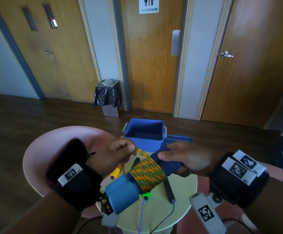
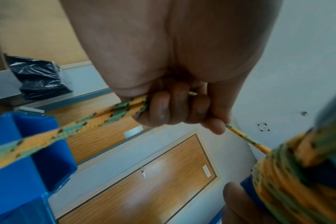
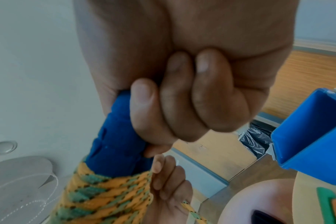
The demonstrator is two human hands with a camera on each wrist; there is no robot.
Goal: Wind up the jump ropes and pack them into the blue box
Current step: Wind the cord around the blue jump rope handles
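Observation:
My right hand [image 1: 179,159] grips the dark blue foam handles [image 1: 166,163] [image 3: 115,141] of a jump rope held above the round table [image 1: 179,210]. An orange and green rope [image 1: 147,171] [image 3: 105,195] [image 2: 290,174] is wound round those handles in a thick coil. My left hand [image 1: 118,153] [image 2: 173,109] pinches the loose end of that rope just left of the coil. The open blue box [image 1: 144,134] [image 3: 307,136] [image 2: 27,159] stands at the table's far edge, just beyond my hands. Its inside looks bare.
The box's blue lid [image 1: 178,139] lies beside it on the right. On the table lie a black-handled rope [image 1: 168,190], a purple cord with a green stopper [image 1: 145,195] and an orange handle [image 1: 116,172]. A pink chair [image 1: 41,149] stands left; a lined bin [image 1: 107,97] stands by the doors.

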